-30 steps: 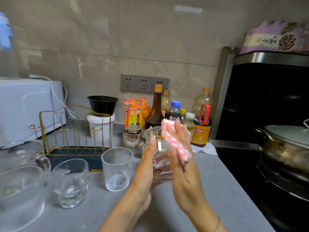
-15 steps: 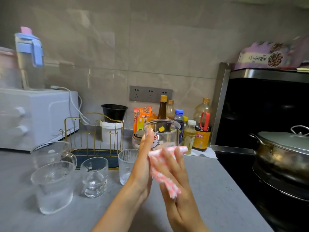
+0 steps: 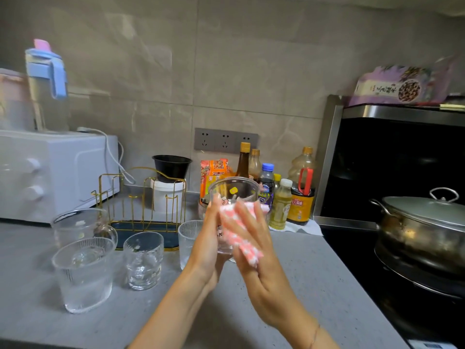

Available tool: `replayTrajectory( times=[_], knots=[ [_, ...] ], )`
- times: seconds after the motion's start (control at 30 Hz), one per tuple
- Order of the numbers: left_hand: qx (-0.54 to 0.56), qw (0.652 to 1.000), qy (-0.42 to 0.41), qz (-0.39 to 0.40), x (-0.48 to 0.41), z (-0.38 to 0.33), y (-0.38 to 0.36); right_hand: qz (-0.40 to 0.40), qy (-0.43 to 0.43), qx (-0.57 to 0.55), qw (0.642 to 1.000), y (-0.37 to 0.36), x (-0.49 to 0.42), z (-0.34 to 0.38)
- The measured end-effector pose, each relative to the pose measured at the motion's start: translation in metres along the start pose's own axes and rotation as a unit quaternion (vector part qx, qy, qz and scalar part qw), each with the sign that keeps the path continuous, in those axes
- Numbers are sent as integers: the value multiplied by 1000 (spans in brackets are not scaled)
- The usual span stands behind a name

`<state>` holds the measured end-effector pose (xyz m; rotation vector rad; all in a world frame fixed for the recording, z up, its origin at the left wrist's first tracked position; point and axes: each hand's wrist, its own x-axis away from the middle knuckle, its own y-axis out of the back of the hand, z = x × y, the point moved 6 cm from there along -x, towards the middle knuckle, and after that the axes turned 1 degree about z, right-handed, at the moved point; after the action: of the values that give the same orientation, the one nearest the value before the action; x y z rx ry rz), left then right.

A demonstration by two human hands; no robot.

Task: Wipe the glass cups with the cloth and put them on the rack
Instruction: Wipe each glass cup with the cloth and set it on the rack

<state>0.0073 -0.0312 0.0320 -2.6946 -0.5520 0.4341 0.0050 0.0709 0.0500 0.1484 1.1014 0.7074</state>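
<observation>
My left hand (image 3: 207, 239) holds a clear glass cup (image 3: 234, 191) with a cartoon print, upright above the counter. My right hand (image 3: 254, 250) holds a pink-and-white cloth (image 3: 242, 231) against the cup's right side, fingers spread over it. A gold wire rack (image 3: 143, 195) on a dark blue tray stands behind, with no cups on it. On the counter in front of the rack stand a handled glass mug (image 3: 78, 225), a large ribbed glass (image 3: 83, 273), a short glass (image 3: 143, 261) and a ribbed tumbler (image 3: 187, 238) partly behind my left hand.
A white microwave (image 3: 55, 172) stands at the left with a blue-lidded jug (image 3: 47, 84) on top. Sauce bottles (image 3: 300, 197) and a white tub with a black bowl (image 3: 171, 167) line the wall. A lidded pot (image 3: 425, 222) sits on the stove at right.
The cloth went from the cup's rim down its side, then back up against the side. The view pulled back and shifted left, so more of the microwave and the glasses shows.
</observation>
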Motion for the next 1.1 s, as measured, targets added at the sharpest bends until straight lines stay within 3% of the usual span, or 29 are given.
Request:
replayTrajectory(
  times=[0.13,0.33,0.53,0.73,0.97,1.1],
  knots=[
    [33,998,36,-31,5,0,2,17,32,62,997,-13,17,0],
    [57,998,9,3,10,1,-3,-8,-10,-26,1000,-5,5,0],
    [77,996,35,28,19,8,-10,-69,-59,-27,995,17,-18,-12],
    [84,996,-2,4,19,-1,-8,-37,-33,-72,996,-7,4,-3],
    [146,989,18,32,17,-5,-9,21,31,43,998,-18,18,4],
    [135,990,31,37,23,-2,-8,-5,10,42,999,-7,5,2]
  ],
)
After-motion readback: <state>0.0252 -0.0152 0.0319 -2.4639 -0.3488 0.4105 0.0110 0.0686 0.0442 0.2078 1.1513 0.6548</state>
